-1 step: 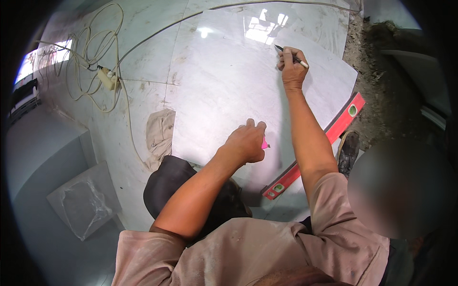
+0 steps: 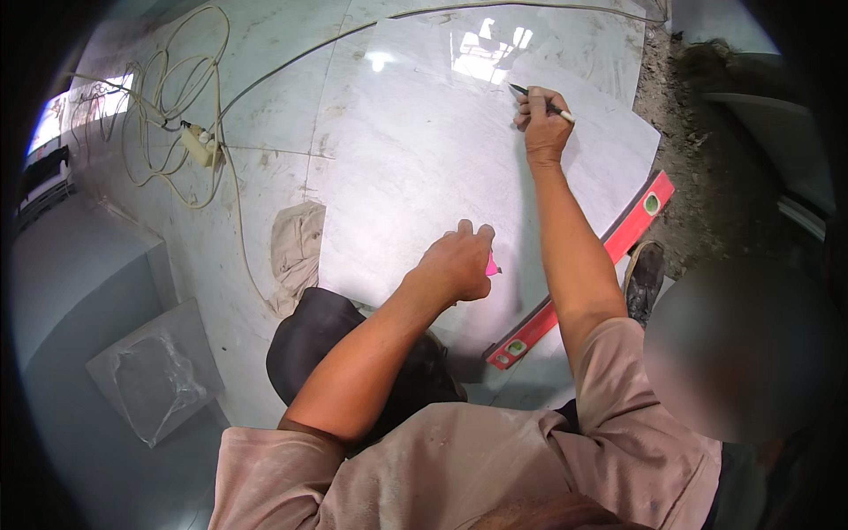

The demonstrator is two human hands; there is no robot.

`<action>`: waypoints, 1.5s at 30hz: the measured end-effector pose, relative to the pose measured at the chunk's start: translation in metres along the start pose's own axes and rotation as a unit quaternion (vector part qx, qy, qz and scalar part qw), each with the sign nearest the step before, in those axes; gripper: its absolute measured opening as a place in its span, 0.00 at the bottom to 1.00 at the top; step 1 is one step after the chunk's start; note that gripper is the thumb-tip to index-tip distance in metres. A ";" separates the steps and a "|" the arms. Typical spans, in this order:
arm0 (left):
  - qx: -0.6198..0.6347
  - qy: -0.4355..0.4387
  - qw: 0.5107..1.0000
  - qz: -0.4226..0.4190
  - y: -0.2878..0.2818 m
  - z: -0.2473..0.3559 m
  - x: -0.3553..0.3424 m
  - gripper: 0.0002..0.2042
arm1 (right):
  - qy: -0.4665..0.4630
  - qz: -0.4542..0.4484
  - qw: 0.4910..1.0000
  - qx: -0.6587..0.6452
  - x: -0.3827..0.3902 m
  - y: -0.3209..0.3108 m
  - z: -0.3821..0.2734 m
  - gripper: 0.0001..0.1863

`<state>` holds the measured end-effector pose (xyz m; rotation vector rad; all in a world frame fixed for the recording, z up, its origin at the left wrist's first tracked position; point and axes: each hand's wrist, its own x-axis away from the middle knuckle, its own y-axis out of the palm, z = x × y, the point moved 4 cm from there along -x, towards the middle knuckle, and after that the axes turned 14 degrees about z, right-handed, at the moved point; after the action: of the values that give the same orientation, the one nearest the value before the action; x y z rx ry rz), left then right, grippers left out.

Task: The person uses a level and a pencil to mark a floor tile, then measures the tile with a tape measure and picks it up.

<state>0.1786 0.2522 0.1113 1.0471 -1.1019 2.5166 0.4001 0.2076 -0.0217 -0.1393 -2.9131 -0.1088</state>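
Note:
A large pale, glossy tile [image 2: 397, 185] lies in front of me on the floor. My right hand [image 2: 544, 119] is closed around a slim dark pen with a light end [image 2: 562, 113]. The pen's pointed tip reaches leftward over the far part of the tile. Nearer to me, my left hand [image 2: 455, 262] is curled over a bright pink tool [image 2: 492, 265] by the tile's near part. Only a pink edge and a small dark tip of that tool show, so its kind is hidden. A red spirit level [image 2: 579, 274] lies slanted along the tile's near right side, partly behind my right forearm.
Loose cable [image 2: 212, 53] coils at the far left, with a cream-coloured socket block [image 2: 201, 146]. A crumpled beige cloth [image 2: 298, 247] lies beside the tile. Clear plastic [image 2: 163, 380] sits at lower left. Rough soil [image 2: 676, 150] borders the right side, near a dark shoe [image 2: 645, 278].
My right hand and the pen have shifted very slightly to the right. My left hand looks almost still, and the tile and spirit level stay in place.

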 end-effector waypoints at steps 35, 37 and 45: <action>0.075 0.064 0.973 0.210 -0.009 -0.006 -0.008 0.16 | 0.135 -0.139 0.872 0.449 0.013 -0.172 -0.012 0.21; 0.059 0.061 0.976 0.198 -0.007 -0.004 -0.012 0.12 | 0.154 -0.091 0.898 0.402 0.005 -0.190 -0.027 0.22; 0.056 0.058 0.983 0.168 -0.005 0.009 -0.028 0.09 | -0.013 0.329 0.843 0.425 -0.018 -0.255 -0.120 0.19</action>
<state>0.2056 0.2519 0.0991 0.7799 -1.2030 2.8896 0.4172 -0.0572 0.0751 -0.9381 -2.4579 1.2544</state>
